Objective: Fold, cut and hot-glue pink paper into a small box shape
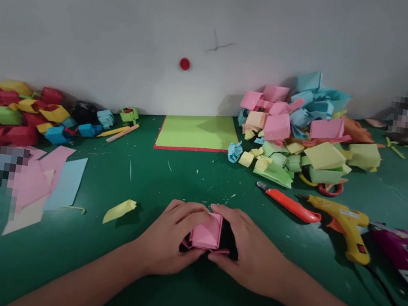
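Observation:
A small folded pink paper box (206,231) sits between my two hands at the near middle of the green table. My left hand (172,235) curls round its left side, fingers over the far edge and thumb at the near edge. On the other side my right hand (245,248) is curved about the box, fingertips at its far right corner and thumb near the front. Pink flaps stick out at the bottom of the box on both sides. The undersides of my fingers are partly hidden. A yellow paper piece (119,211) lies left of my left hand.
A red utility knife (291,205), a yellow glue gun (349,228) with its cord and a purple device (403,254) lie at right. Folded paper heaps (326,130) stand back right and back left (22,110). A lime sheet (197,131) lies by the wall; flat papers (67,181) lie left.

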Action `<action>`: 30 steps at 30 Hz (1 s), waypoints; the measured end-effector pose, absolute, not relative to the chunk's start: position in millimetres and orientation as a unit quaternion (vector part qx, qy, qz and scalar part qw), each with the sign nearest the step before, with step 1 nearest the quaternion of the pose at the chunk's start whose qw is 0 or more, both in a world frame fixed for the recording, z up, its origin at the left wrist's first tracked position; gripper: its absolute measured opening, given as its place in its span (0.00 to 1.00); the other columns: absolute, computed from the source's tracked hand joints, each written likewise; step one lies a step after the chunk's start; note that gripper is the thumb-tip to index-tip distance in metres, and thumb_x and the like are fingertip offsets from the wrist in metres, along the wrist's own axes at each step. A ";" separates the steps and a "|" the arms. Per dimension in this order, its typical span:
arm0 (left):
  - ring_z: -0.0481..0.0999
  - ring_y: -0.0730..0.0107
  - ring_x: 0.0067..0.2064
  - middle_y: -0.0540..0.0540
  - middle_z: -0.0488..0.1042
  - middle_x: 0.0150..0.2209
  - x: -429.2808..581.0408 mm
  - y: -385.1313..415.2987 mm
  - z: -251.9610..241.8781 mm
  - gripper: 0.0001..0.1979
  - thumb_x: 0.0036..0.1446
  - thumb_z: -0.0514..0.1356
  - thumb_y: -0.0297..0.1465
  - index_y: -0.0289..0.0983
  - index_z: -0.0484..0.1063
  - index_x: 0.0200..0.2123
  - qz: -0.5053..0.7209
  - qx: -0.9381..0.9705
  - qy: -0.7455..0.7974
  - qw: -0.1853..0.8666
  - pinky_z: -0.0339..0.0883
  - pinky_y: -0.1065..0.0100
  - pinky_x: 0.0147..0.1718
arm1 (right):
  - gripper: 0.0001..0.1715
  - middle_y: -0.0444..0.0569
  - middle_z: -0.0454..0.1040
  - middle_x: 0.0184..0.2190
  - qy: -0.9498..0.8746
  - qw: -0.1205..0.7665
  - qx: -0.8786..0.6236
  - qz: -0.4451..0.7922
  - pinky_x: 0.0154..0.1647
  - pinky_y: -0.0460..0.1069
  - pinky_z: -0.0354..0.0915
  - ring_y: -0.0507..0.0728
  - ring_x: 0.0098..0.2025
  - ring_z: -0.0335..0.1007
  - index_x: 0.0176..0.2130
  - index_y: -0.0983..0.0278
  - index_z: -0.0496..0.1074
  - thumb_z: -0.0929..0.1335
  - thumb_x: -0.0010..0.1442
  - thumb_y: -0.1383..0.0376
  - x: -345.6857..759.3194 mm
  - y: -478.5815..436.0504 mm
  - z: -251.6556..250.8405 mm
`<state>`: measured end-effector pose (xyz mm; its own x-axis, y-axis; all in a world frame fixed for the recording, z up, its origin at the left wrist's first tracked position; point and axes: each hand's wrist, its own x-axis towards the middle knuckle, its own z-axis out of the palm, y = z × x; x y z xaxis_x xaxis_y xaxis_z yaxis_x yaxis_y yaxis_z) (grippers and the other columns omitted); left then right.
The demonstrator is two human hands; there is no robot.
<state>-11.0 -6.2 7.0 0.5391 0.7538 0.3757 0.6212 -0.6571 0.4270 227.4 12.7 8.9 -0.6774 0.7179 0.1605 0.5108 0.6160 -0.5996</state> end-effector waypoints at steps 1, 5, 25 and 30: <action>0.75 0.54 0.51 0.38 0.74 0.54 -11.3 -6.4 6.5 0.24 0.57 0.65 0.32 0.40 0.66 0.56 0.275 0.869 0.394 0.116 0.68 0.55 0.50 | 0.42 0.61 0.69 0.63 -0.878 0.201 -0.350 0.257 0.60 0.67 0.67 0.69 0.62 0.67 0.67 0.61 0.55 0.72 0.60 0.61 227.2 12.6 7.9; 0.75 0.55 0.51 0.38 0.74 0.54 -13.1 -6.7 3.9 0.24 0.59 0.64 0.34 0.40 0.66 0.58 0.288 0.875 0.377 0.093 0.68 0.55 0.50 | 0.40 0.60 0.70 0.63 -0.881 0.211 -0.348 0.243 0.59 0.67 0.67 0.68 0.62 0.68 0.67 0.61 0.55 0.71 0.61 0.62 228.1 12.0 5.9; 0.77 0.61 0.46 0.39 0.76 0.50 -14.9 -4.0 1.6 0.17 0.66 0.60 0.39 0.40 0.68 0.54 0.342 0.880 0.324 0.056 0.70 0.59 0.45 | 0.41 0.57 0.72 0.61 -0.880 0.234 -0.337 0.238 0.59 0.66 0.67 0.67 0.59 0.71 0.66 0.59 0.55 0.71 0.58 0.65 227.6 12.1 6.4; 0.76 0.60 0.49 0.40 0.74 0.52 -16.6 -4.8 -1.2 0.19 0.67 0.59 0.38 0.43 0.67 0.58 0.331 0.885 0.324 0.053 0.70 0.58 0.47 | 0.46 0.58 0.69 0.63 -0.865 0.247 -0.346 0.265 0.61 0.64 0.67 0.66 0.62 0.69 0.69 0.59 0.51 0.72 0.58 0.62 229.0 10.3 2.6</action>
<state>-16.6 -4.8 -1.2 0.5713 0.6076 0.5517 0.5377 -0.7850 0.3076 229.0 10.3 2.6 -0.6378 0.7305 0.2440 0.4684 0.6194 -0.6300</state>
